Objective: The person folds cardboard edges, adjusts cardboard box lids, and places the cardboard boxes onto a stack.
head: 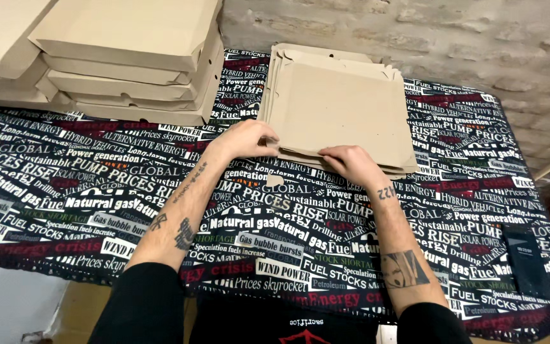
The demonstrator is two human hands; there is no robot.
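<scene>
Item: stack of flat cardboard blanks (345,108), tan, lying on the table's far middle, its edges slightly fanned. Your left hand (246,139) sits at the stack's near left corner, fingers curled and pinching the edge of the top sheets. Your right hand (350,163) rests on the near edge, palm down, fingertips pressed onto the cardboard; whether it grips a sheet cannot be told.

Item: pile of folded boxes (128,57), same tan cardboard, stacked at the far left, well apart from both hands.

Item: tablecloth (84,191), black with white, red and green printed lettering, covering the table under everything.

Item: brick wall (428,38), pale, behind the table.
</scene>
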